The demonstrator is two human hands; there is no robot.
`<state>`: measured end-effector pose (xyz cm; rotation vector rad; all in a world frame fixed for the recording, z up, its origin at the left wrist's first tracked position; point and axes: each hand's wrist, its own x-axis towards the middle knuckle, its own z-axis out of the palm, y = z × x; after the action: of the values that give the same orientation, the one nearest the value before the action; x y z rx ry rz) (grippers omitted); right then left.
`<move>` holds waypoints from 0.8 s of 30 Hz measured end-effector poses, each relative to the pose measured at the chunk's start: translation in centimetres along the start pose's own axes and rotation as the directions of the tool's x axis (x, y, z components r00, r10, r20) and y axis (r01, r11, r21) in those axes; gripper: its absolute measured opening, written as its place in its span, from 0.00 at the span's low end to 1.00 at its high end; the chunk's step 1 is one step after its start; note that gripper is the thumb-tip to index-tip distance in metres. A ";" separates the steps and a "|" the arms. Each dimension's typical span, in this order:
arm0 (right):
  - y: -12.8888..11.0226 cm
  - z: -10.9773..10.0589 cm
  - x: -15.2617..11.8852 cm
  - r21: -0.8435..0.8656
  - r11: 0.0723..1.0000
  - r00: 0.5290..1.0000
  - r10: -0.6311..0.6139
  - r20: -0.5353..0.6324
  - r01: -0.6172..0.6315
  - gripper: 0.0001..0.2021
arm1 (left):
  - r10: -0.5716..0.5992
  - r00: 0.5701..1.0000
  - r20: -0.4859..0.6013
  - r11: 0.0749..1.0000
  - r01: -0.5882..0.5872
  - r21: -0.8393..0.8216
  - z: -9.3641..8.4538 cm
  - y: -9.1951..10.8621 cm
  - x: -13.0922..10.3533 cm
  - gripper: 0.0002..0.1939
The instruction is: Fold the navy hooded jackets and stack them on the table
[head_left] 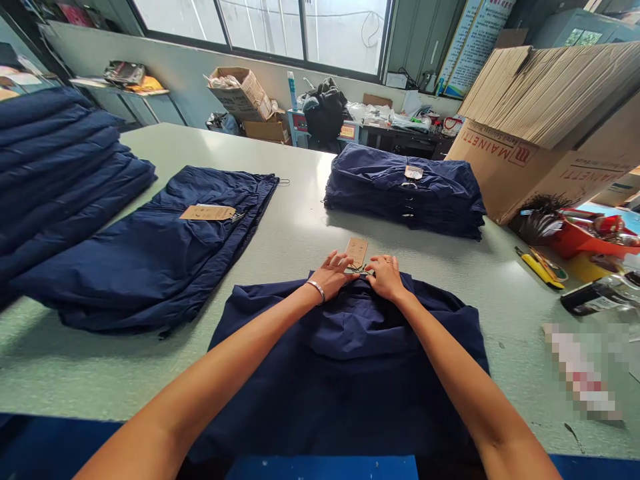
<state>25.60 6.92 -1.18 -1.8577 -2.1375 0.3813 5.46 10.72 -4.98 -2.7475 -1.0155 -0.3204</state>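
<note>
A navy garment (pixel 350 380) lies spread on the table in front of me, its top edge gathered in the middle. My left hand (pixel 334 275), with a silver bracelet at the wrist, is closed on that edge, fingertips pinching the fabric. Just to its right, my right hand (pixel 386 275) grips the same edge, thumb and fingers pressed together. Between the two hands is a dark thin cord, and a brown paper tag (pixel 357 252) lies just beyond. The fingertips partly hide the cord and whatever fastens it.
Another navy garment (pixel 145 247) with a brown tag (pixel 207 213) lies left, beside a tall stack (pixel 65 173). A folded navy pile (pixel 405 193) sits at the back. To the right are a large cardboard box (pixel 505 160), a yellow cutter (pixel 539 269), an orange tray (pixel 575 240) and a dark bottle (pixel 597 293).
</note>
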 end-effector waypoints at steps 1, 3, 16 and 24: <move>-0.2 -0.6 -0.6 0.037 0.999 0.999 -0.024 -0.030 0.025 0.13 | -0.002 1.000 0.013 1.000 0.002 -0.001 -0.1 0.0 0.0 0.21; -0.9 -1.5 -2.3 0.126 0.988 0.995 -0.086 -0.047 0.091 0.13 | 0.002 0.999 0.042 1.000 -0.002 -0.005 -0.4 0.1 0.2 0.21; -4.4 -1.4 -12.1 0.247 0.950 0.875 -0.277 0.397 0.189 0.24 | 0.011 0.991 0.133 1.000 -0.010 -0.005 -1.0 0.1 0.9 0.23; -4.4 -3.3 -13.8 0.299 0.933 0.861 -0.315 0.399 0.202 0.20 | -0.002 0.993 0.115 1.000 0.006 -0.028 -0.9 0.3 0.8 0.23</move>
<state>24.64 -7.33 2.96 -1.4123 -2.4463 1.0401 6.14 10.75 -3.94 -2.8181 -1.0516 -0.1802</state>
